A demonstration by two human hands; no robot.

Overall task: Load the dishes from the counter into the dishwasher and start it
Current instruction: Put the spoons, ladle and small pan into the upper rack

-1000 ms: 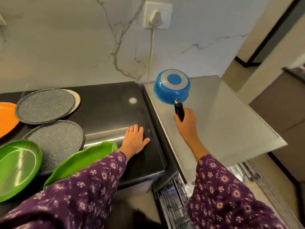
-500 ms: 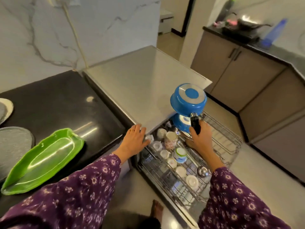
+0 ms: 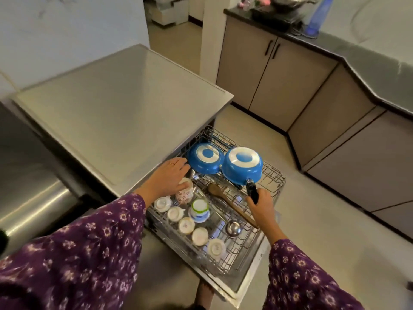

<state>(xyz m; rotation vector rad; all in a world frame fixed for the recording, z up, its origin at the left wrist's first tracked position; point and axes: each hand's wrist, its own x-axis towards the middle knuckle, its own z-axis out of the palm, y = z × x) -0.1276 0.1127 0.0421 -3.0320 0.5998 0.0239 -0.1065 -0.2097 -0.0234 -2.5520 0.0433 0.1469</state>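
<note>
My right hand [image 3: 261, 205] grips the black handle of a blue saucepan [image 3: 242, 165], which hangs upside down just over the pulled-out upper rack [image 3: 271, 175] of the dishwasher. A second blue pan [image 3: 205, 158] lies upside down in the rack right beside it, on its left. My left hand [image 3: 168, 176] reaches over the rack's left side, its fingers resting on an upturned patterned cup [image 3: 185, 193] near that second pan. Several upturned white cups [image 3: 186, 224], a wooden spoon [image 3: 228, 202] and a steel ladle [image 3: 232, 227] fill the rest of the rack.
The dishwasher's steel top [image 3: 118, 104] stretches behind the rack. Beige floor cabinets [image 3: 290, 70] line the right side under a dark counter with a wok [image 3: 288, 2] and a blue bottle [image 3: 317, 16]. Bare floor [image 3: 324, 231] lies to the right of the rack.
My right hand carried the blue saucepan from the steel top down to the rack beside the other pan. My left hand left the black counter and moved onto the cup in the rack.
</note>
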